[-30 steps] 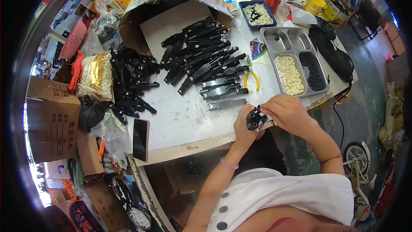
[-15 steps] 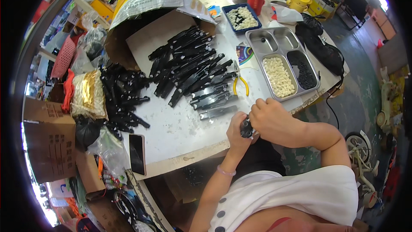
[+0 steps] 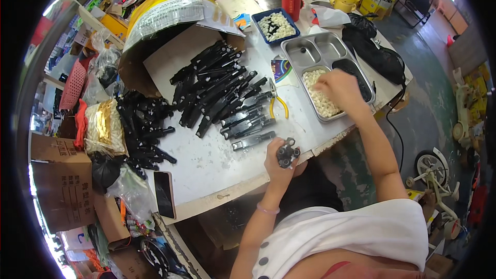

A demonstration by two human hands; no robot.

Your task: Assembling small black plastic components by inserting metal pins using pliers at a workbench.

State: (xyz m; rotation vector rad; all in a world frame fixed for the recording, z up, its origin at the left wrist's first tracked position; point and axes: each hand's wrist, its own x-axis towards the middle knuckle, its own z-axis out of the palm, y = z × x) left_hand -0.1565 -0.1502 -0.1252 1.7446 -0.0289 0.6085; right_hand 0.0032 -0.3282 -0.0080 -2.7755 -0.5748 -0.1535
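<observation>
My left hand (image 3: 279, 168) is closed around a black plastic part (image 3: 287, 153) at the table's front edge; several rounded ends of it point up. Over the steel divided tray (image 3: 373, 99), my right hand (image 3: 338, 90) dips its bent fingers to the small cream-coloured pieces (image 3: 326, 108) in one compartment. Its fingertips are pressed together, and what they pinch is hidden. Small black pieces (image 3: 366, 90) fill the compartment beside it. Left of the tray lie yellow-handled pliers (image 3: 279, 107), next to rows of long black plastic parts (image 3: 217, 85).
A carton under a yellow-and-white sack (image 3: 173, 5) stands at the back left. More black parts (image 3: 142, 124) lie heaped at left, near a phone (image 3: 164, 195). Behind the tray are a blue tray (image 3: 283, 40) of cream pieces and a red bottle (image 3: 291, 0). A black cable (image 3: 399, 139) hangs off the right edge.
My right hand has left the black part and reached to the cream pieces in the tray. My left hand still holds the part, lower and slightly left. The whole view has shifted a little.
</observation>
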